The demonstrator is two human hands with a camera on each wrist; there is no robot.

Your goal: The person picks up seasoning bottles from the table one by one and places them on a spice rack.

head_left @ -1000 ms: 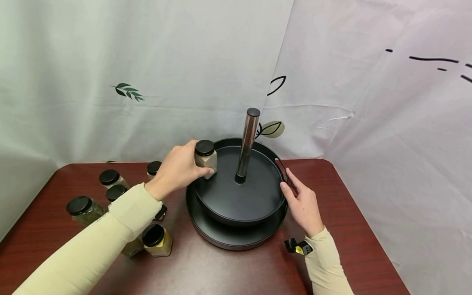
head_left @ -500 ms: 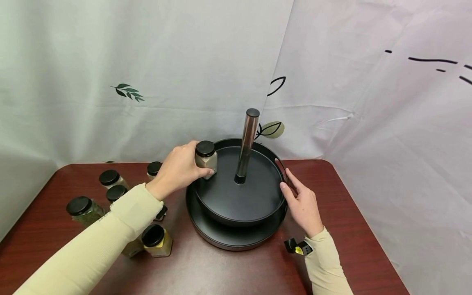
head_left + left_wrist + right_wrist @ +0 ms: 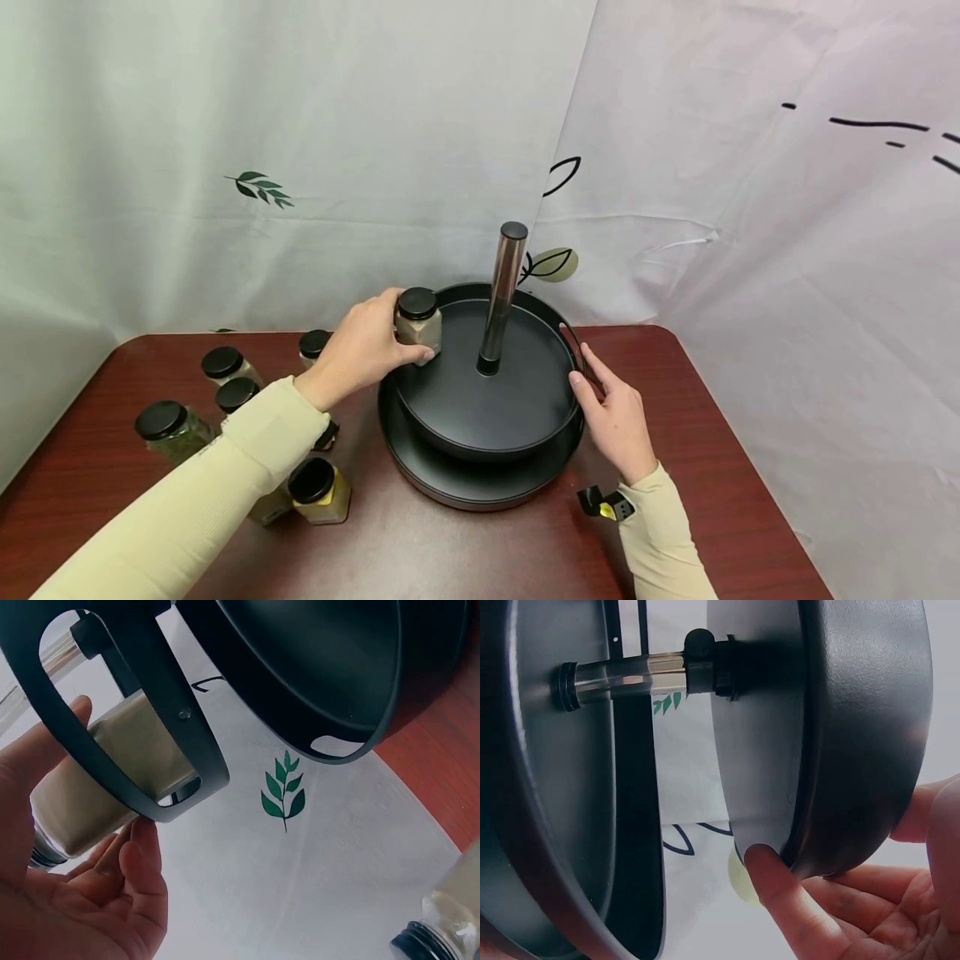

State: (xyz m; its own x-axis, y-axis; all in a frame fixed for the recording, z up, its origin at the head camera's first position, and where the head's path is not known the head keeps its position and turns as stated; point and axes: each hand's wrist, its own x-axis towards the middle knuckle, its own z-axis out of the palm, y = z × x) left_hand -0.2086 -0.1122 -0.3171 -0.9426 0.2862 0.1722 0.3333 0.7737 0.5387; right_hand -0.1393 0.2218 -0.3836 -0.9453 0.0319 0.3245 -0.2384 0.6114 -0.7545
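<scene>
In the head view, a black two-tier turntable has an upper tray (image 3: 450, 404) raised over a wider lower tray (image 3: 480, 490). My left hand (image 3: 363, 337) holds a spice jar (image 3: 420, 335) by its sides, upright at the upper tray's left edge. The jar has a black lid (image 3: 417, 302) and pale contents. The left wrist view shows this jar (image 3: 146, 739) through an opening in the tray's wall (image 3: 199, 727), with curled fingers close by. My right hand (image 3: 618, 421) grips the upper tray's right rim, a finger (image 3: 780, 889) under its edge in the right wrist view.
A clear post (image 3: 501, 304) with a black cap rises from the upper tray. Several black-lidded jars, such as a green one (image 3: 176, 429) and a yellow one (image 3: 324, 498), stand on the red-brown table (image 3: 712, 500) at left. White cloth (image 3: 405, 150) hangs behind.
</scene>
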